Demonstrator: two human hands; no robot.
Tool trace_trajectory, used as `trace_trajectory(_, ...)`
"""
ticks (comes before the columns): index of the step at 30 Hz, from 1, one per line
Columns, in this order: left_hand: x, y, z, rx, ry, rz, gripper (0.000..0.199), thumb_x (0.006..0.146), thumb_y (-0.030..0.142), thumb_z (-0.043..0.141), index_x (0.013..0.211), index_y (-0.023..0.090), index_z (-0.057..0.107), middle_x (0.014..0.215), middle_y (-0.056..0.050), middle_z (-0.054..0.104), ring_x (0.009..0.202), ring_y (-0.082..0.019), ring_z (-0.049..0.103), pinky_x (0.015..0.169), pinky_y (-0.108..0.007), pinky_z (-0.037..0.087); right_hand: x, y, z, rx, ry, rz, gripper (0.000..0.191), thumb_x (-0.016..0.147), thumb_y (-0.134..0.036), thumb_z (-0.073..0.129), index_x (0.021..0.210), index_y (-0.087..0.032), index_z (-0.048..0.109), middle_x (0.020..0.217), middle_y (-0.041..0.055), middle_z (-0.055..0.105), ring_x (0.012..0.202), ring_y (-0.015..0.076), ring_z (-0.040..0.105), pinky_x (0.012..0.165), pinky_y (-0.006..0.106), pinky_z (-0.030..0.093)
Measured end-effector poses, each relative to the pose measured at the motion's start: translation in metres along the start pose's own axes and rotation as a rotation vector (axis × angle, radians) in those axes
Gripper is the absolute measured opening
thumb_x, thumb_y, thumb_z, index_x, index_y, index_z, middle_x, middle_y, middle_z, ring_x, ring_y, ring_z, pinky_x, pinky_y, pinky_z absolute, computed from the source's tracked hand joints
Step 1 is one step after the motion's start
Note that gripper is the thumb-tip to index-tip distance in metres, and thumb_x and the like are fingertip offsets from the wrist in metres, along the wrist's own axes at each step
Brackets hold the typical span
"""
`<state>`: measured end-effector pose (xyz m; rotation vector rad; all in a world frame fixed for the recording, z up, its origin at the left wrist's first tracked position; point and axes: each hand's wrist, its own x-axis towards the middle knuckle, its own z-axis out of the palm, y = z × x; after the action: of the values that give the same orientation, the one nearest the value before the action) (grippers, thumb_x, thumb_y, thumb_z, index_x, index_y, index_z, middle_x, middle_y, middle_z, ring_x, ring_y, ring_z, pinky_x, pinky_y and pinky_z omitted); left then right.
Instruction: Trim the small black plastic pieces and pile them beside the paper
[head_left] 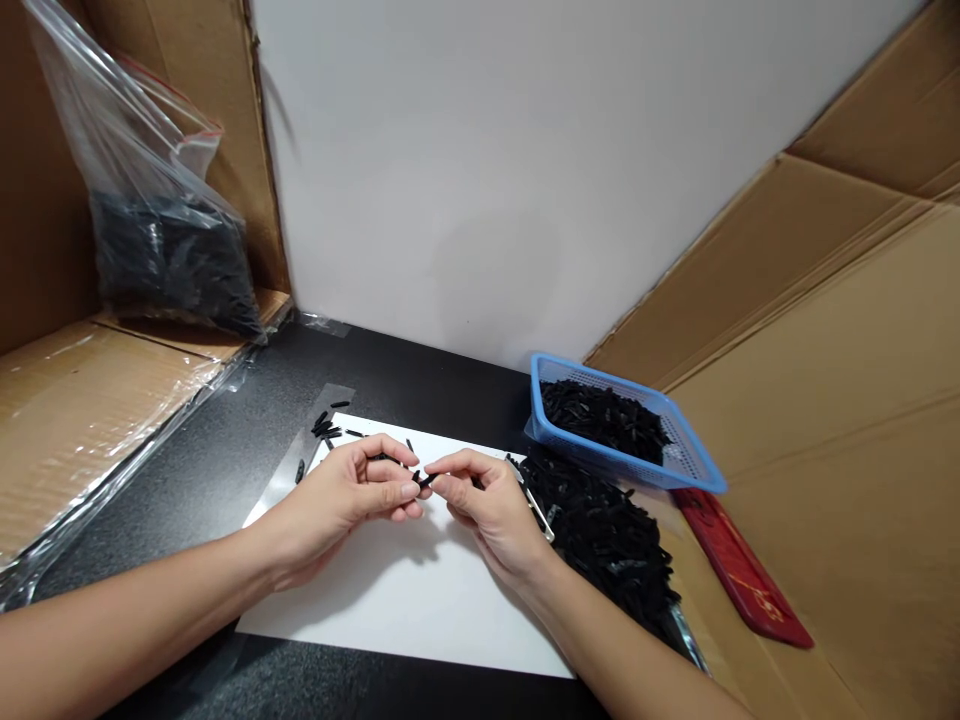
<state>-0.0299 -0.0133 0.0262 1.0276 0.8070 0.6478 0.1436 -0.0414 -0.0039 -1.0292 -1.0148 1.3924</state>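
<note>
Over a white sheet [390,610] on the black table, my two hands meet near the middle of the view. My left hand [373,483] pinches a small black piece [417,478] between thumb and fingers. My right hand [480,500] has thumb and index finger closed on another small dark piece [429,480] right beside it; the two pieces seem to touch. Several loose black pieces [324,424] lie at the sheet's upper left corner. A heap of black pieces [615,535] lies to the right of my right hand, with a pale metallic object [538,512] at its edge.
A blue basket [630,450] of black pieces stands behind the heap. A red flat object [742,570] lies right of it on cardboard. At the left, a clear bag [176,255] of dark material leans against a cardboard wall [202,90]. A white wall [465,180] rises behind.
</note>
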Motion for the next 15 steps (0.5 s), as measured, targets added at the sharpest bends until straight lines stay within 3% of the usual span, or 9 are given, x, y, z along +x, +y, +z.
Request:
trace_trajectory(4,0.0009,0.0008,0.0001,0.071,0.046,0.067,0.026,0.071,0.024,0.076,0.089,0.019,0.057,0.064,0.004,0.066,0.065,-0.012,0.06,0.063,-0.023,0.042,-0.0013,-0.0008,0.0022,0.039,0.01,0.016,0.023,0.064,-0.03,0.081,0.083,-0.019,0.075,0.044,-0.0104,0.031,0.042,0.0061,0.02,0.042,0.024,0.013)
trace_trajectory(9,0.0021,-0.0016,-0.0022,0.104,0.022,0.113,0.026,0.071,0.023,0.076,0.088,0.02,0.056,0.063,0.006,0.065,0.063,-0.011,0.061,0.062,-0.023,0.043,-0.0034,-0.0022,0.0054,0.054,0.049,0.057,0.02,0.065,-0.034,0.08,0.073,-0.017,0.073,0.046,-0.0088,0.034,0.043,0.0055,0.019,0.043,0.025,0.01)
trace_trajectory(15,0.002,-0.0032,-0.0025,0.085,0.021,0.123,0.025,0.071,0.023,0.076,0.086,0.019,0.056,0.063,0.006,0.065,0.064,-0.01,0.061,0.063,-0.023,0.044,-0.0044,0.0013,0.0079,0.117,0.035,0.1,0.025,0.064,-0.036,0.081,0.075,-0.015,0.073,0.046,-0.0091,0.035,0.041,0.0046,0.016,0.041,0.024,0.008)
